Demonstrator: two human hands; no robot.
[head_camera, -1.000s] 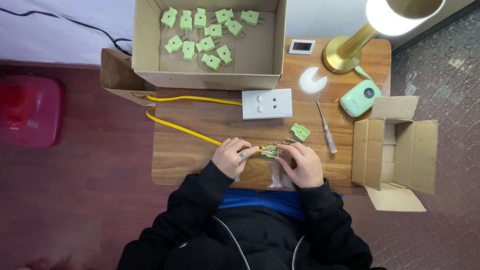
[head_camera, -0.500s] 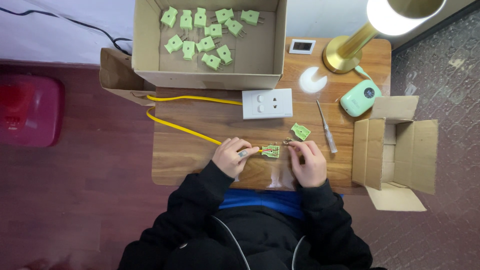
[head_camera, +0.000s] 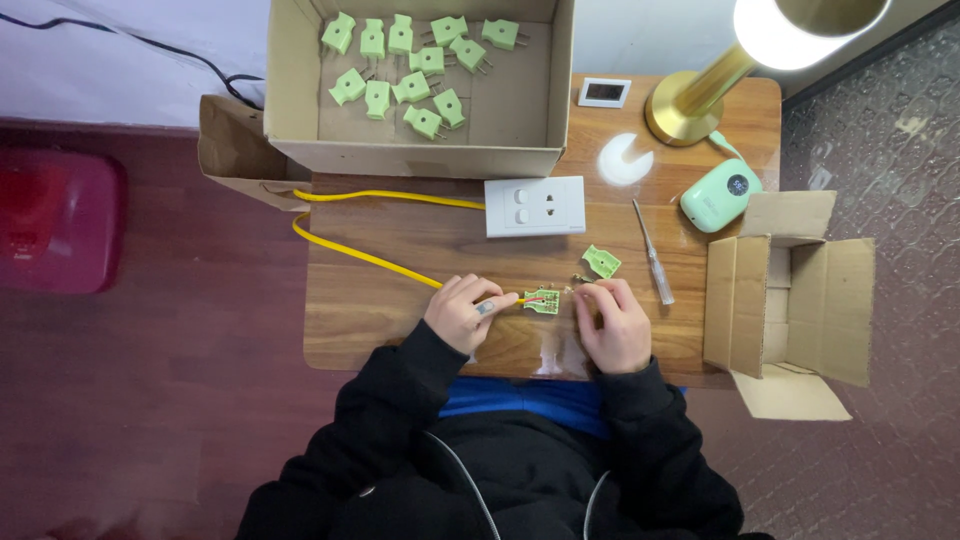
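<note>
Left hand (head_camera: 462, 313) pinching yellow flexible cable (head_camera: 350, 252) at small green plastic plug body (head_camera: 543, 300) on wooden table (head_camera: 400, 330). Right hand (head_camera: 612, 322) curled narrow just beside plug, contents not discernible.

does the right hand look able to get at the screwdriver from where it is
Probably yes. The screwdriver lies bare on the table just beside the right hand, with only a loose green plug half nearby and nothing lying across it.

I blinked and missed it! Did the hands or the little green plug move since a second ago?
Hardly. The left hand keeps pinching the yellow cable at the green plug. The right hand stays beside it, its fingers shifted only slightly. The loose green piece, screwdriver and boxes have not moved.
</note>
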